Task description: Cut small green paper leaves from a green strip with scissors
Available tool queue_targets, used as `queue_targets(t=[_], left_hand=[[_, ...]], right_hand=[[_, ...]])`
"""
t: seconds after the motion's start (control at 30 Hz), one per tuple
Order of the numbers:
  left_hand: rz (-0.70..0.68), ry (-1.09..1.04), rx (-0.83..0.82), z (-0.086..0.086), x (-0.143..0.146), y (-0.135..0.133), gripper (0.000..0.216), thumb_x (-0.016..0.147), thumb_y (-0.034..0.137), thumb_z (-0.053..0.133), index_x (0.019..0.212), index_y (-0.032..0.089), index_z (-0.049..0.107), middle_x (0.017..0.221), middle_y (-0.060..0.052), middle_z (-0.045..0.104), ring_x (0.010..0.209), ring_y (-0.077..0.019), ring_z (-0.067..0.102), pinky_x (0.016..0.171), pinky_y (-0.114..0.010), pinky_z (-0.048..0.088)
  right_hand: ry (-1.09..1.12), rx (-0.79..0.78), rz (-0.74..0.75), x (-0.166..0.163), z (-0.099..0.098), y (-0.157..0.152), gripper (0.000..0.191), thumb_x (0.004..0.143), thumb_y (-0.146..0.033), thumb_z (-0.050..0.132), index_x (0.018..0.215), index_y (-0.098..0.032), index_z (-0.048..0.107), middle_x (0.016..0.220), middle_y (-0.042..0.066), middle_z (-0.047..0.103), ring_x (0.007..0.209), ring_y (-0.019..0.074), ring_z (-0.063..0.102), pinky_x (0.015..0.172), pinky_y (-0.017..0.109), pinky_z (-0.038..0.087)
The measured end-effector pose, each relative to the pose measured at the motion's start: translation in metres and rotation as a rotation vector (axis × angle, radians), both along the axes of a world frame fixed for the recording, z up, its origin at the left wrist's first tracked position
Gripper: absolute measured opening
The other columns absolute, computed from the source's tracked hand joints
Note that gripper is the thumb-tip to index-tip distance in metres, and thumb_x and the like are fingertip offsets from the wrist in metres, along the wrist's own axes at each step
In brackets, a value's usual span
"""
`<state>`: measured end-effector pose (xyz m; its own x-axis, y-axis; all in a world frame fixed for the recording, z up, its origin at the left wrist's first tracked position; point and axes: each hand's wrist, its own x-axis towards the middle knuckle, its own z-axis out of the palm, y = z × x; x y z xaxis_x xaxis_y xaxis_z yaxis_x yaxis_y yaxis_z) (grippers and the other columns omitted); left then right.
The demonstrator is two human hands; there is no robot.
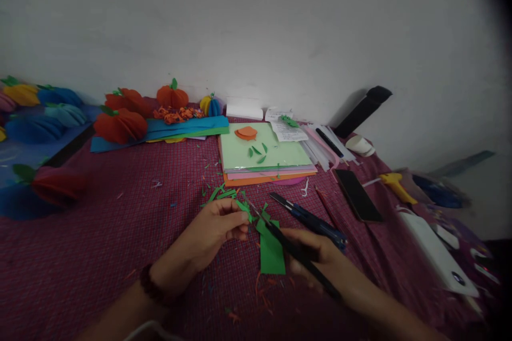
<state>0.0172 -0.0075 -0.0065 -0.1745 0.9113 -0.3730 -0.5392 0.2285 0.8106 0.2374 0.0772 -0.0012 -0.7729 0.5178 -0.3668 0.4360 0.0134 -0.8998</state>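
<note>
My left hand [226, 222] pinches a small piece of green paper [244, 210] between thumb and fingers. In my right hand [320, 256] is a pair of black-handled scissors [298, 253], seen nearly edge-on, with the blades pointing at that green piece. Whether the blades touch the paper I cannot tell. Beneath the scissors lies a green paper strip [272, 250] on the cloth. Green paper scraps [219, 193] are scattered just beyond my left hand. Several cut green leaf shapes [256, 151] rest on the stack of coloured paper [236, 160], near orange paper pieces [245, 132].
A blue box cutter [308, 218], a pencil [326, 205] and a phone [357, 195] lie to the right, with a yellow glue gun [398, 186] farther out. Paper pumpkins [124, 126] stand at the left and back. The checked cloth [132, 234] meets a wall.
</note>
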Motion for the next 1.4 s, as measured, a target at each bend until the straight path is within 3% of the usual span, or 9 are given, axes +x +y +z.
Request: queue_targets(t=[0.13,0.37,0.57,0.7,0.83,1.0,1.17,1.27,1.4], left_hand=[[0.029,0.064,-0.002,0.003,-0.001,-0.003,0.018,0.062,0.023,0.075,0.059,0.015,0.059,0.056,0.001,0.059,0.054,-0.0099,0.054,0.054,-0.023,0.043],[0.022,0.307,0.005,0.014,-0.017,0.023,0.017,0.063,0.026,0.071,0.058,0.015,0.060,0.055,0.001,0.058,0.050,-0.0106,0.052,0.050,-0.023,0.042],[0.002,0.604,0.017,0.030,-0.045,0.097,0.016,0.061,0.019,0.069,0.051,0.015,0.057,0.049,0.001,0.055,0.045,-0.0097,0.050,0.047,-0.021,0.038],[0.071,0.709,-0.008,0.035,-0.051,0.125,0.011,0.066,0.021,0.066,0.073,0.014,0.063,0.061,-0.001,0.062,0.049,-0.0096,0.052,0.053,-0.023,0.043],[0.016,0.812,-0.040,0.036,-0.039,0.111,0.015,0.064,0.019,0.069,0.077,0.016,0.064,0.061,0.002,0.061,0.050,-0.0096,0.051,0.052,-0.022,0.041],[-0.506,1.097,0.107,0.029,-0.005,0.062,0.013,0.073,0.016,0.059,0.061,0.018,0.062,0.056,0.002,0.055,0.052,-0.0112,0.049,0.050,-0.022,0.037],[-0.784,1.673,0.442,0.007,0.016,0.033,0.037,0.078,0.004,0.051,0.111,0.019,0.062,0.112,-0.009,0.064,0.104,-0.0254,0.053,0.091,-0.041,0.041],[-0.739,1.776,0.517,-0.007,0.016,0.033,0.028,0.083,0.007,0.047,0.103,0.016,0.065,0.104,-0.011,0.067,0.096,-0.0250,0.057,0.086,-0.042,0.044],[-0.351,1.542,0.466,-0.005,0.011,0.032,0.014,0.082,0.013,0.054,0.083,0.018,0.067,0.081,-0.006,0.068,0.079,-0.0200,0.061,0.076,-0.034,0.047]], right_hand=[[0.054,0.480,0.014,0.000,0.003,0.040,0.045,0.081,-0.022,0.060,0.126,-0.023,0.055,0.123,0.006,0.062,0.111,0.0230,0.058,0.097,0.039,0.044],[-0.170,1.083,-0.063,0.003,-0.002,0.112,0.052,0.081,-0.015,0.053,0.132,-0.021,0.050,0.118,0.010,0.064,0.102,0.0247,0.063,0.090,0.038,0.048],[-0.126,1.128,-0.169,0.008,-0.022,0.128,0.046,0.082,-0.016,0.053,0.128,-0.017,0.053,0.114,0.012,0.064,0.101,0.0238,0.062,0.089,0.036,0.047],[-0.091,1.104,-0.165,0.015,-0.028,0.130,0.045,0.083,-0.017,0.052,0.129,-0.016,0.052,0.113,0.011,0.063,0.100,0.0233,0.061,0.088,0.035,0.047],[-0.152,1.127,-0.174,0.017,-0.029,0.134,0.043,0.084,-0.018,0.053,0.127,-0.015,0.053,0.111,0.012,0.062,0.097,0.0242,0.061,0.087,0.035,0.047],[-0.229,1.167,-0.118,0.012,-0.029,0.132,0.040,0.084,-0.018,0.055,0.123,-0.011,0.055,0.110,0.014,0.061,0.100,0.0261,0.058,0.090,0.035,0.044],[-0.232,1.155,-0.087,0.008,-0.028,0.126,0.038,0.086,-0.017,0.053,0.123,-0.011,0.055,0.113,0.015,0.061,0.103,0.0255,0.056,0.092,0.035,0.042],[-0.237,1.138,-0.088,0.009,-0.024,0.124,0.036,0.087,-0.018,0.052,0.121,-0.010,0.056,0.112,0.016,0.061,0.103,0.0253,0.056,0.092,0.036,0.041],[-0.170,1.140,-0.127,0.010,-0.005,0.111,0.031,0.086,-0.018,0.053,0.115,-0.010,0.061,0.110,0.016,0.062,0.102,0.0268,0.055,0.091,0.038,0.041]])
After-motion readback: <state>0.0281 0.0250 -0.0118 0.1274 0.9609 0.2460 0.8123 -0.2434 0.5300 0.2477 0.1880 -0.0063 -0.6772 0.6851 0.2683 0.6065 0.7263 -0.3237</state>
